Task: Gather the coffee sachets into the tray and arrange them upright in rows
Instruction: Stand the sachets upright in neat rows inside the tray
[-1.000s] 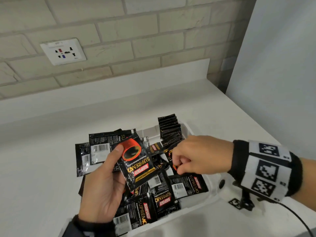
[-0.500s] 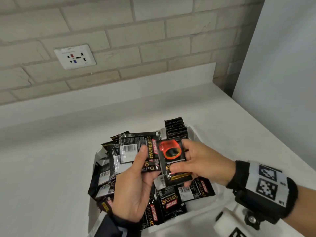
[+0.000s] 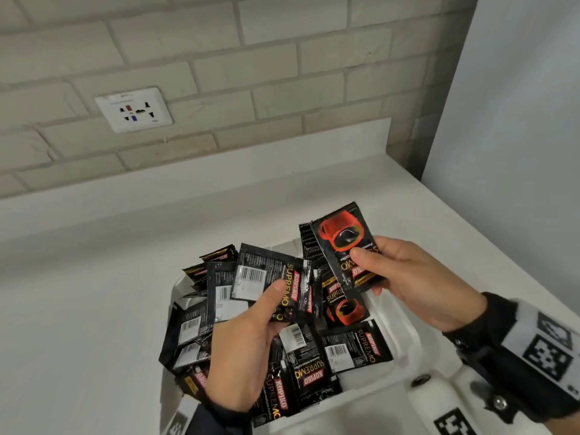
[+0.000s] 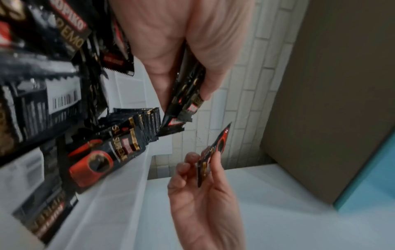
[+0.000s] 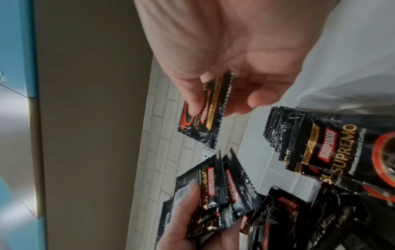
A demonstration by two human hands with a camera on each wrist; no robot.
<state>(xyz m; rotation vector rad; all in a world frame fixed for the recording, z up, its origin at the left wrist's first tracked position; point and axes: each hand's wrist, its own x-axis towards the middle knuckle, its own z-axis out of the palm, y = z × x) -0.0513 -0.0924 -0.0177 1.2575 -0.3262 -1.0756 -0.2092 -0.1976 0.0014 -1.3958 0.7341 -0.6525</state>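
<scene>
A white tray (image 3: 387,313) on the counter holds a loose heap of black Kopiko sachets (image 3: 354,346). At its far end several sachets stand upright in a row (image 3: 305,243) (image 4: 149,123) (image 5: 278,128). My left hand (image 3: 273,296) (image 4: 192,88) grips a small stack of sachets (image 3: 266,274) (image 5: 205,186) over the heap, thumb on top. My right hand (image 3: 365,268) (image 5: 211,103) pinches one sachet with a red cup (image 3: 343,243) (image 4: 213,152) (image 5: 205,118), held in the air just right of the upright row.
The white counter (image 3: 94,309) runs left of and behind the tray to a brick wall with a socket (image 3: 133,109). A tall pale panel (image 3: 508,120) stands close on the right. Both wrists wear marker bands.
My right hand has taken the red-cup sachet off the left hand's stack and carried it up and right, beside the upright row. The left hand keeps hold of the other sachets.
</scene>
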